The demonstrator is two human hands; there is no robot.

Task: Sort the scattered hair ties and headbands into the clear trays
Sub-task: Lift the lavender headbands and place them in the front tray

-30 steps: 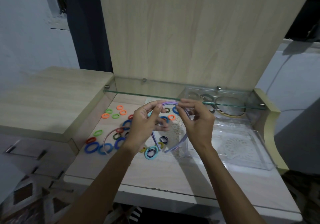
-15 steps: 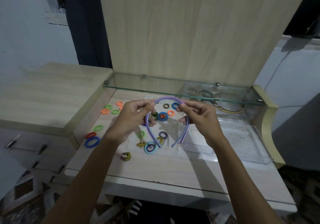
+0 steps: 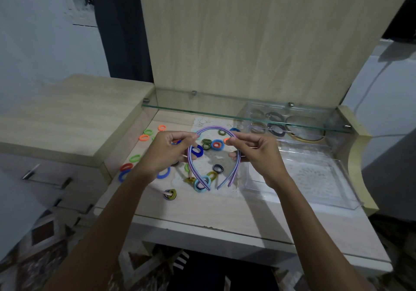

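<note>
The fingers (image 3: pixel 191 137) of the left hand (image 3: pixel 165 153) curl in and pinch the purple headbands (image 3: pixel 213 159) near the top of the curve. The fingers (image 3: pixel 231 141) of the right hand (image 3: pixel 256 153) curl in too and pinch the other side of the curve, with the thumb lower down against the band. Both hands hold the headbands up above the desk (image 3: pixel 225 212), and the open ends point back toward the person. It looks like two thin bands held together. Both arms reach forward from the bottom of the view and bend in toward each other, so the two hands come close together.

Under the fingers and around them, many small hair ties (image 3: pixel 207 144) lie spread out on the desk. Out past the left fingers there are orange and green ones, and near the left wrist there are blue and red ones. Just beside the right fingers, on the far side from the left hand, sits a clear tray (image 3: pixel 315 191) on the desk. Beyond the right fingers, under a glass shelf (image 3: pixel 202 110), is another clear tray (image 3: pixel 292 121) with dark hair ties inside.
</note>
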